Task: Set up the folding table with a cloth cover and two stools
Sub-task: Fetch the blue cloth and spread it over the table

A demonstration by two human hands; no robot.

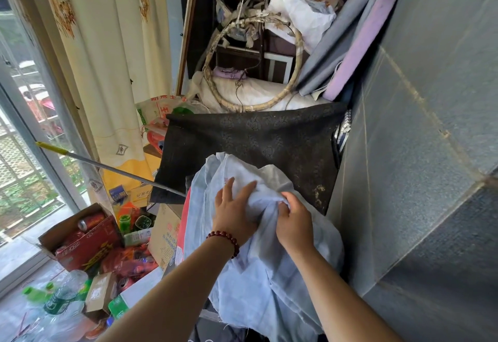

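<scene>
A pale blue cloth hangs bunched in front of me, low in the middle of the view. My left hand, with a dark red bead bracelet at the wrist, presses flat on the cloth with fingers spread. My right hand pinches a gathered fold of the same cloth. Behind the cloth a black patterned fabric drapes over a flat surface. No folding table or stool is identifiable here.
Grey tiled wall close on the right. Piled behind: a worn hoop, white sacks, grey and purple fabric rolls. On the left floor lie a red carton, bottles, boxes, a metal pole, a curtain and window.
</scene>
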